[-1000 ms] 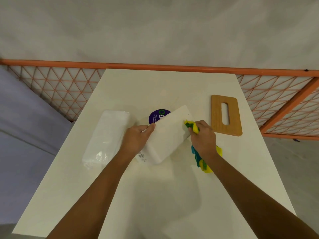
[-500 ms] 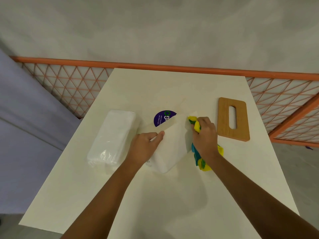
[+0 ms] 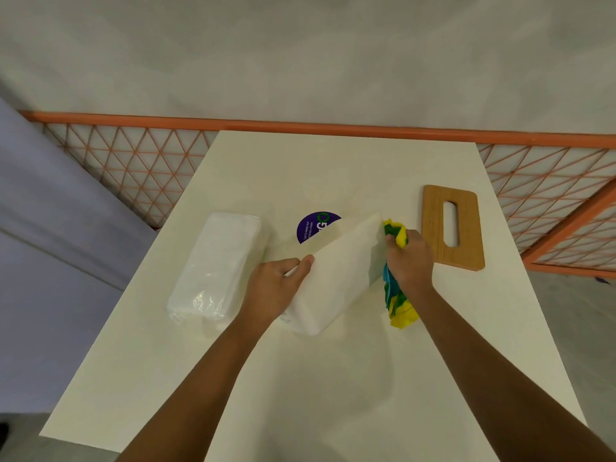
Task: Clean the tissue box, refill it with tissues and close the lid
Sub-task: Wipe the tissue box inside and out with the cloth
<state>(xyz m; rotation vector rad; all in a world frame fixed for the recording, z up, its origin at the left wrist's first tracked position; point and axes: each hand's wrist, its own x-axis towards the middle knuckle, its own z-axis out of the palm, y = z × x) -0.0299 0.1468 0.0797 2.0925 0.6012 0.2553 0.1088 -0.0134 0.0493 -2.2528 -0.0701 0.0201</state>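
The white tissue box (image 3: 336, 271) stands tilted on the table, raised on one long edge. My left hand (image 3: 276, 288) grips its left side, thumb on the top face. My right hand (image 3: 408, 261) holds a yellow, green and blue cloth (image 3: 398, 295) bunched against the box's right side; the cloth's tail hangs down to the table. A clear-wrapped pack of white tissues (image 3: 216, 265) lies left of the box. The wooden lid (image 3: 451, 226) with a slot lies flat to the right, apart from my right hand.
A round purple sticker (image 3: 311, 226) on the white table (image 3: 333, 378) shows partly behind the box. An orange lattice fence (image 3: 133, 155) runs behind the table's far edge and down the right side. The table drops off at left and right.
The box has tipped up steeper onto its edge. My right hand with the cloth has slid from the box's top corner down along its right side. The camera view shifted slightly.
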